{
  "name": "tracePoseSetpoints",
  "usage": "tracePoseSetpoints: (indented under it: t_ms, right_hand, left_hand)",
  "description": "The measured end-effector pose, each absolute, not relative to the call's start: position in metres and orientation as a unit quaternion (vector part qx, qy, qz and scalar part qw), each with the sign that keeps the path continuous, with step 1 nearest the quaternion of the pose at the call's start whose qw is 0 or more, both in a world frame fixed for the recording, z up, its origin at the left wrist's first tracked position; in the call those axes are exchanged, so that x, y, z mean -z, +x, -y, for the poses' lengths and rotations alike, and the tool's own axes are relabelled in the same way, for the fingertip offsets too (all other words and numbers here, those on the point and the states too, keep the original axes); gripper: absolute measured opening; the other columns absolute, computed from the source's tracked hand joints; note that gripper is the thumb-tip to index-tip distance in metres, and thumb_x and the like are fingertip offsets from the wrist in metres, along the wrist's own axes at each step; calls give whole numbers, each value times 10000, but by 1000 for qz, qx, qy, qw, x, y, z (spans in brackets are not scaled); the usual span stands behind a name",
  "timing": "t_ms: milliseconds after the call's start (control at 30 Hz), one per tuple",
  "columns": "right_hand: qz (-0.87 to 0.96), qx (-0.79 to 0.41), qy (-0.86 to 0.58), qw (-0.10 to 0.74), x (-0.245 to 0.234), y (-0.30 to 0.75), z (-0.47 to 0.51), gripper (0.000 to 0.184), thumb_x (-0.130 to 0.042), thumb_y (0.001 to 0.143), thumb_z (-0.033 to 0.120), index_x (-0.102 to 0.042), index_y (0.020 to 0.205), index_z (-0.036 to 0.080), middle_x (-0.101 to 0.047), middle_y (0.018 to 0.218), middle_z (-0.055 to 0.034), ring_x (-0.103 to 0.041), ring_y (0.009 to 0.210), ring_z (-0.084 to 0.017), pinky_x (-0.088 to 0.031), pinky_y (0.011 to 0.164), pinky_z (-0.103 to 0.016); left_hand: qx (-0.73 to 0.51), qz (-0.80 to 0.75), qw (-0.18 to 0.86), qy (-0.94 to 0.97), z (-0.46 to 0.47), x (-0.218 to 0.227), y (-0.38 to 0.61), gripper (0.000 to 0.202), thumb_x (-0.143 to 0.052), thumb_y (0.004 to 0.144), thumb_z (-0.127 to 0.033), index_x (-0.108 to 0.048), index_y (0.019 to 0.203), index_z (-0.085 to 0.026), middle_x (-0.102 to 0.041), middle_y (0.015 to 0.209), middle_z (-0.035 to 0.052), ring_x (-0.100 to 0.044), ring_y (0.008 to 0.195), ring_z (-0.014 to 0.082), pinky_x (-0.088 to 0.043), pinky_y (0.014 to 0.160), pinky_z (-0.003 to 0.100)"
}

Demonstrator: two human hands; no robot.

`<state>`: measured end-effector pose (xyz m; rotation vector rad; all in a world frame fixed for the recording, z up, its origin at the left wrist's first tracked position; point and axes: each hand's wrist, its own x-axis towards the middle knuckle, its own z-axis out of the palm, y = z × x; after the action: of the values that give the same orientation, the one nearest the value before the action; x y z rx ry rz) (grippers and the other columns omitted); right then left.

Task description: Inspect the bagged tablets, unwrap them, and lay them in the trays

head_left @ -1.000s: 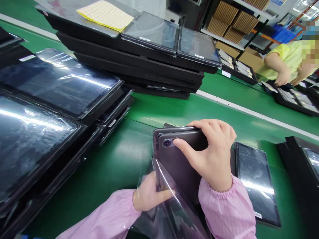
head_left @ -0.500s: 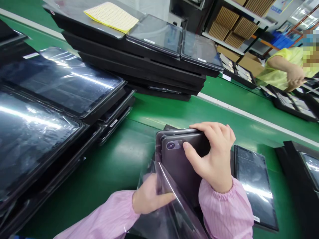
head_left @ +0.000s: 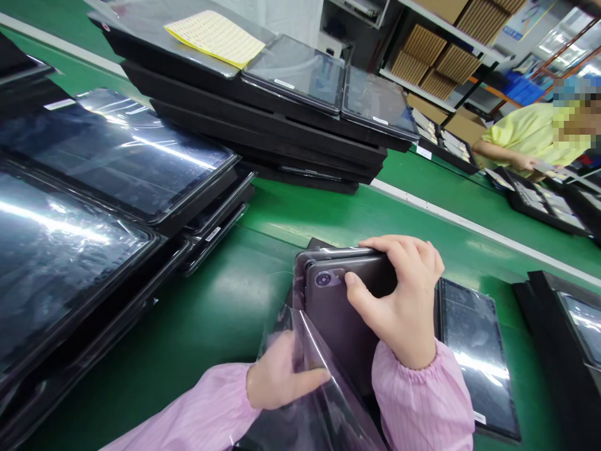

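A dark grey tablet (head_left: 342, 313) stands tilted with its back and camera toward me. My right hand (head_left: 399, 294) grips its top edge, thumb on the back beside the camera and fingers over the far side. Behind it, against its far face, is another dark tablet-like edge. Clear plastic film (head_left: 323, 382) hangs loose across the lower left of the tablet. My left hand (head_left: 284, 373) is closed on this film, its thumb lying over it and its other fingers partly hidden. Right of the tablet, another tablet (head_left: 479, 351) lies screen up in a black tray.
Stacked black trays with film-covered tablets (head_left: 122, 156) fill the left side. A longer stack (head_left: 263, 119) at the back carries a yellow paper sheet (head_left: 216, 37). More trays (head_left: 549, 351) stand at far right. Across the green bench (head_left: 225, 294) a person in yellow works near trays.
Both my hands keep their hold on the tablet and film, with hardly any movement. The view has shifted slightly. Across the bench, the person's hands have lowered.
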<state>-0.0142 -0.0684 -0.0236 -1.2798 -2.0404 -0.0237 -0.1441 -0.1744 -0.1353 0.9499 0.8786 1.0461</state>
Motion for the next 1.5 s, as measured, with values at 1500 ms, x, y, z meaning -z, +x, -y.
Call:
tracePoseSetpoints:
  t_ms: [1500]
  right_hand:
    - [788,12,-505,352,32,-15,67,203,-595,842,421,-650,913,239,-713,917,-38,-618,984,-300,-264,1100,-637]
  left_hand:
    - [-450,-405,668,432,171,138,-146,343,-770,761,-401,-735,1014,-172,-794,1017,108,-735,1002,308,-596,940,437]
